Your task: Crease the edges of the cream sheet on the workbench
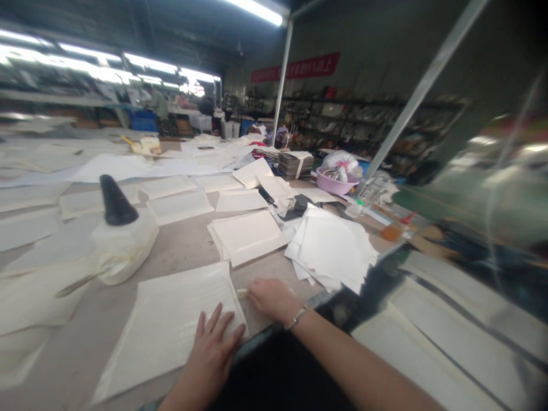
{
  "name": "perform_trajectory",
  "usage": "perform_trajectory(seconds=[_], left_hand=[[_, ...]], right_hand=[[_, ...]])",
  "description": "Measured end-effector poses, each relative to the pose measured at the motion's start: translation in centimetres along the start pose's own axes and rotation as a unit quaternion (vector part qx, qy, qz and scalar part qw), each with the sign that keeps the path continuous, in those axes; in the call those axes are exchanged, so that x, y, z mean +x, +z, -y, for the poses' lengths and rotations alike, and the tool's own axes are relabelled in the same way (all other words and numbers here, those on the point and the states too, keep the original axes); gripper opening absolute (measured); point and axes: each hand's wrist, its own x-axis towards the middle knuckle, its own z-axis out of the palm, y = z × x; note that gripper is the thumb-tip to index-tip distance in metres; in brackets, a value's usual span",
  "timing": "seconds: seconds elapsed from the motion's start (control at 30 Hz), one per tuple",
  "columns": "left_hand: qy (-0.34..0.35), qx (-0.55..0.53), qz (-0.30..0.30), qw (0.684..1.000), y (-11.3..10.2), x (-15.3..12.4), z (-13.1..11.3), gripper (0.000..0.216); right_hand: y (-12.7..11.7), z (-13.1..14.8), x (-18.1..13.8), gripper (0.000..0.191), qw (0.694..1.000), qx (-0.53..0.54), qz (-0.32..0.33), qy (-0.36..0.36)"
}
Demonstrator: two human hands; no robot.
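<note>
At the far left of the grey worktop (180,245) stood a squat translucent plastic glue bottle with a black cone cap (122,231), and a thin pale stick (79,283) poked out from under it toward me. Right of that lay the large cream-white square sheet (171,328), flat on the worktop near its front edge. My left hand (212,351) rested on the sheet's near right corner, fingers spread wide and flat, holding nothing, only pressing. Just beside it, my right hand (272,298) sat curled narrow at the sheet's right edge, a bracelet at the wrist; it seemed to pinch something small and pale, but I could not tell what. Beyond lay a thicker white padded sheet (248,235), then a loose fanned stack of white square papers (331,246), with a lilac plastic basin (336,182) farther back.

I judged the risk lay at that corner: it sat close to the worktop's edge, so a careless pull could crease the sheet or slide it off.
</note>
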Motion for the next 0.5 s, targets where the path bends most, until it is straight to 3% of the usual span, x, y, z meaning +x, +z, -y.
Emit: perform_trajectory(seconds=[0.27,0.5], left_hand=[[-0.017,-0.048,-0.036,0.998,-0.2,-0.2,-0.3,0.038],[-0.043,-0.108,-0.058,0.991,0.3,0.0,-0.5,0.033]], right_hand=[[-0.6,0.6,4.6,0.021,0.998,-0.023,0.028,-0.043],[-1.2,0.5,1.5,0.015,0.992,-0.019,0.057,-0.111]])
